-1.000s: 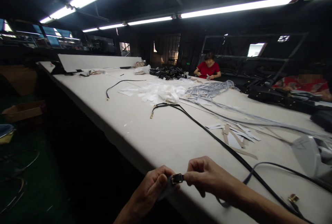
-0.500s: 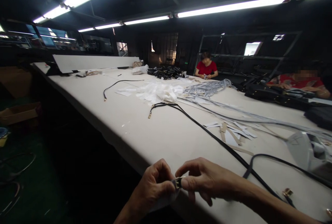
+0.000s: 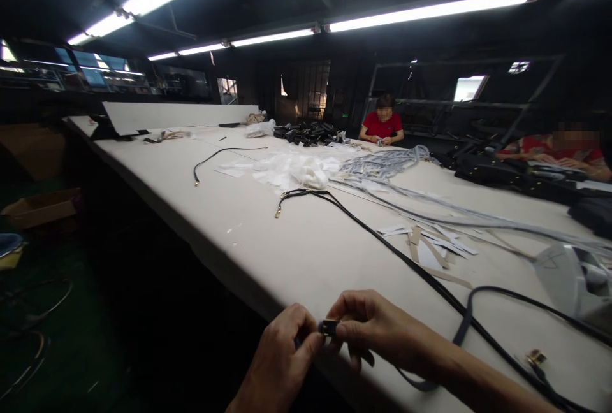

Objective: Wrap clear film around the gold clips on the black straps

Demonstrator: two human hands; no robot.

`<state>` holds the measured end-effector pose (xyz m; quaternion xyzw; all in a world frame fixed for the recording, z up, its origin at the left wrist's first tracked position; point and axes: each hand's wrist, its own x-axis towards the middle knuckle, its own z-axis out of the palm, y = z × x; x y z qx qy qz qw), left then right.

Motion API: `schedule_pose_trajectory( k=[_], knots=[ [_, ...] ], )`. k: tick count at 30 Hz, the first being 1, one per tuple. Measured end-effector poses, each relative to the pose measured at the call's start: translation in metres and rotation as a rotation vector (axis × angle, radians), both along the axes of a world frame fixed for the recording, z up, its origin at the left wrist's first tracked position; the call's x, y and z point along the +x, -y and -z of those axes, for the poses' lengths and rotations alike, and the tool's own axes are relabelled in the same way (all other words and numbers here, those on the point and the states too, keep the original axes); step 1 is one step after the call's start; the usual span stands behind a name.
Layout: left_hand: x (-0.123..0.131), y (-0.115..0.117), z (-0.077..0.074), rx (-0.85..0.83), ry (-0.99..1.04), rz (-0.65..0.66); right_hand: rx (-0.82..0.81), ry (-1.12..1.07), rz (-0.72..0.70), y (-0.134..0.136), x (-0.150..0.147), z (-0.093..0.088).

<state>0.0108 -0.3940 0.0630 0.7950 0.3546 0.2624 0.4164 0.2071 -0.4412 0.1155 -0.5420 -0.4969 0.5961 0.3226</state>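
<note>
At the near edge of the table, my left hand [image 3: 288,350] is closed, thumb against fingers, on one end of a small dark strap piece with gold-coloured metal, apparently a buckle [image 3: 329,327]. My right hand [image 3: 366,327] pinches the other side of it between thumb and forefinger, with its lower fingers curled below. Much of the strap is hidden by the fingers. A dark strap [image 3: 461,330] runs in a loop beside my right forearm. Long black straps [image 3: 392,248] with gold clasps lie across the table ahead.
The pale table [image 3: 229,209] carries crumpled white wrapping [image 3: 296,169], grey straps [image 3: 387,163], paper strips [image 3: 437,247] and a grey-white tape dispenser [image 3: 568,279]. A gold fitting [image 3: 536,357] lies at right. Two people in red [image 3: 382,126] sit across the table. A cardboard box [image 3: 43,208] is at left.
Both hands stay together at the table edge. The held piece has turned, showing more black and less gold. The dark strap by my right forearm has shifted, its loop now showing below the arm.
</note>
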Motion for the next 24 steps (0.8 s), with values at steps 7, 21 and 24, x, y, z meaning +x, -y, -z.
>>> schedule_pose_trajectory(
  k=[7,21,24],
  knots=[
    [0.012,0.008,-0.001,0.22,-0.002,-0.033,0.464,0.873,-0.19,0.01,-0.012,0.015],
    [0.004,0.008,0.019,0.365,0.068,-0.046,0.047,0.451,-0.096,0.008,0.003,0.005],
    [0.003,0.007,0.018,0.17,0.128,0.03,0.024,0.383,-0.158,0.006,0.006,-0.003]
  ],
)
